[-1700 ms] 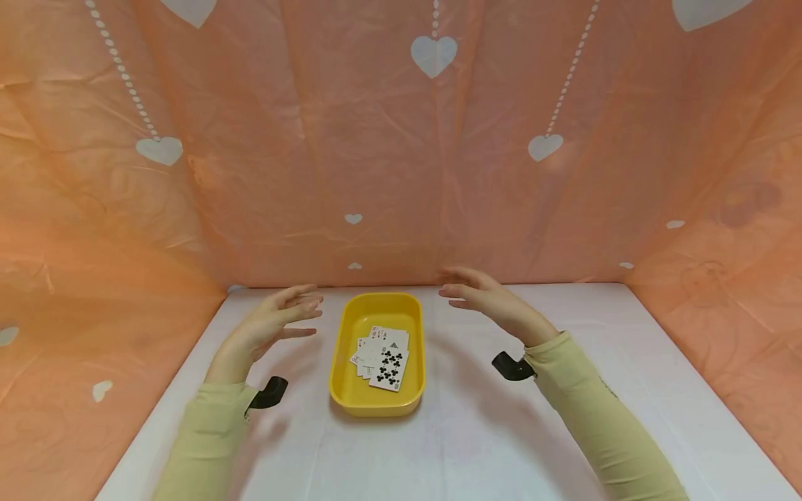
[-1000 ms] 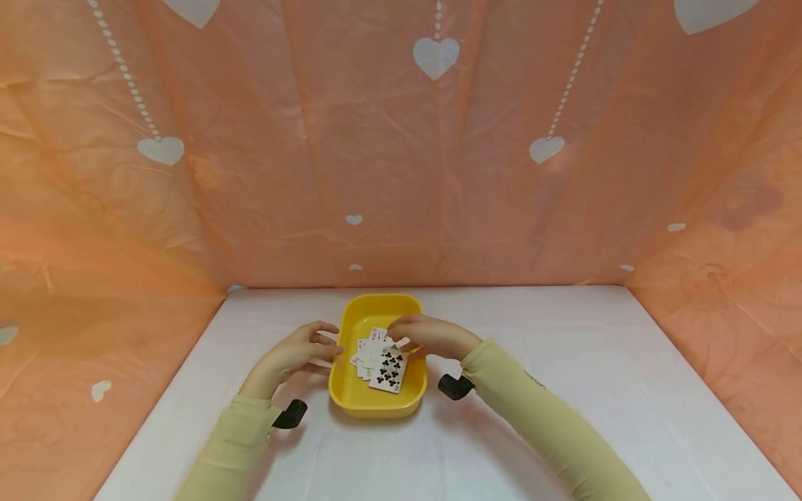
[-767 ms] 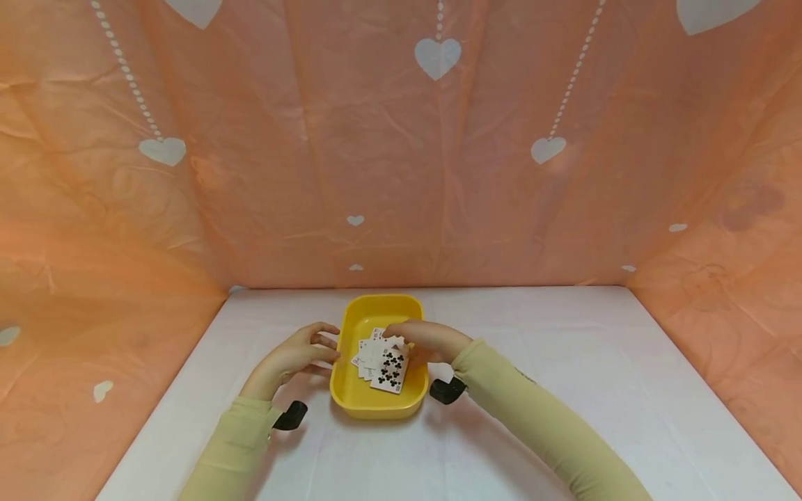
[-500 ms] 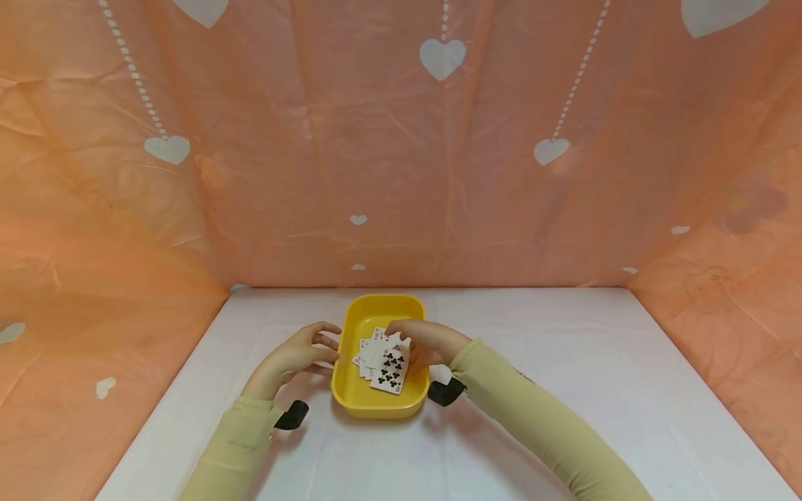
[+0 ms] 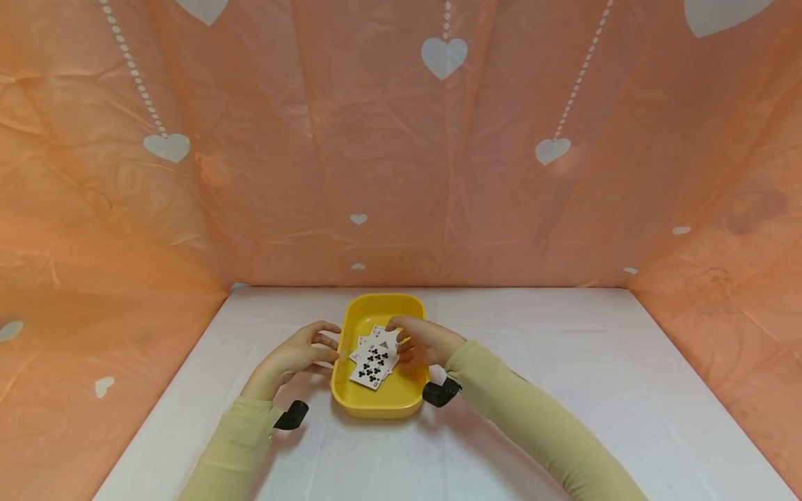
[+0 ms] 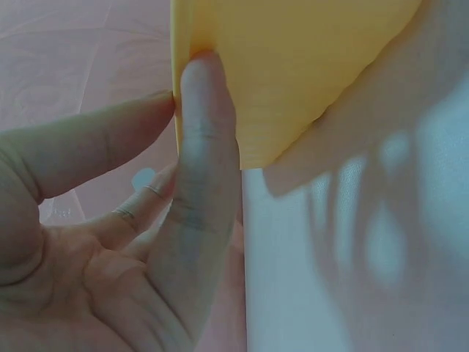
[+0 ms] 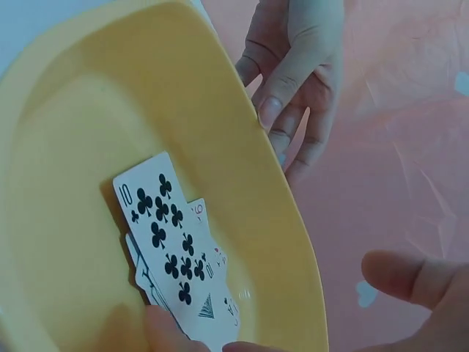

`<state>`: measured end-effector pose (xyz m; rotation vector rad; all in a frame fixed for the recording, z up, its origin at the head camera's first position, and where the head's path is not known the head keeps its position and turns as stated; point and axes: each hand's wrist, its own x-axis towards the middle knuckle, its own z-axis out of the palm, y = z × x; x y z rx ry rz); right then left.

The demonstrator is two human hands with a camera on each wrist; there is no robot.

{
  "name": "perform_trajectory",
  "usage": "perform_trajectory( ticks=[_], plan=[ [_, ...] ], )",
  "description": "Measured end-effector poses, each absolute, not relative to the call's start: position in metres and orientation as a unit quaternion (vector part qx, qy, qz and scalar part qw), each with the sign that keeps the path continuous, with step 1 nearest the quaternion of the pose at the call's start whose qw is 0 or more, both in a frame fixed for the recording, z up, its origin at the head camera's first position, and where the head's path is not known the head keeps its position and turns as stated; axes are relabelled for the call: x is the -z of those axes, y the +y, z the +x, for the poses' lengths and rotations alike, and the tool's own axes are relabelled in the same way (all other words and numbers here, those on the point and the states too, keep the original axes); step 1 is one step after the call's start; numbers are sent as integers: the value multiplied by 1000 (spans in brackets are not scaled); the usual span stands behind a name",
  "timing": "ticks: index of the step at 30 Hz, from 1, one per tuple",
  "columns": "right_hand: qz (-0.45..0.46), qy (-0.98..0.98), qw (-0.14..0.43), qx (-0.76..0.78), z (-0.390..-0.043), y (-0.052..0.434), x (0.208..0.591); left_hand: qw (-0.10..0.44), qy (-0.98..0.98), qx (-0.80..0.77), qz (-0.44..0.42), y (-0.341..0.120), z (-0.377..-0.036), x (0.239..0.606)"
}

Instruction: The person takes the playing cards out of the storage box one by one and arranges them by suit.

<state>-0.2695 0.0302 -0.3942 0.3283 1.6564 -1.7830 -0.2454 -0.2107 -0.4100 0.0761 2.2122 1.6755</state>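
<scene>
**Cards fanned in a yellow tray, both hands on the job**

Cards [image 5: 374, 358] lie face up in a small overlapping stack inside the tray [image 5: 401, 402], toward its far half. The top one is the ten of clubs [image 7: 168, 236], white with black pips and a "10" in its corner, lying at a slant across the others. Red marks show on the edges of the cards beneath, and an ace corner with a grey pip peeks out near the fingers.

The right hand [image 5: 421, 340] reaches over the tray's right rim, thumb and fingertips pinching the far end of the stack. The left hand [image 5: 299, 353] grips the tray's left rim, thumb on the inner side and fingers curled against the outer wall.

The tray is a plain rounded yellow rectangle, sitting mid-tabletop [image 5: 564, 390], which is white. An orange curtain [image 5: 250, 174] with white hearts hangs behind and to both sides.
</scene>
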Motion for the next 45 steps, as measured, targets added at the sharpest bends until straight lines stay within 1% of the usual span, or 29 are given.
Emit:
perform_trajectory(
  ticks=[10, 18, 26, 29, 37, 45],
  plan=[
    [134, 651, 300, 685, -277, 21, 403, 175, 780, -599, 40, -213, -243, 410],
    [131, 641, 293, 697, -285, 16, 410, 176, 775, -606, 38, -213, -242, 412],
    [119, 642, 274, 706, -289, 11, 406, 174, 771, -611, 49, -213, -241, 414],
    [121, 634, 280, 711, -290, 10, 405, 172, 772, -610, 50, -213, -241, 415],
    [128, 603, 316, 721, -293, 8, 412, 169, 772, -611, 51, -213, -241, 418],
    [134, 598, 318, 724, -298, 6, 413, 167, 775, -608, 47, -214, -242, 416]
  ],
)
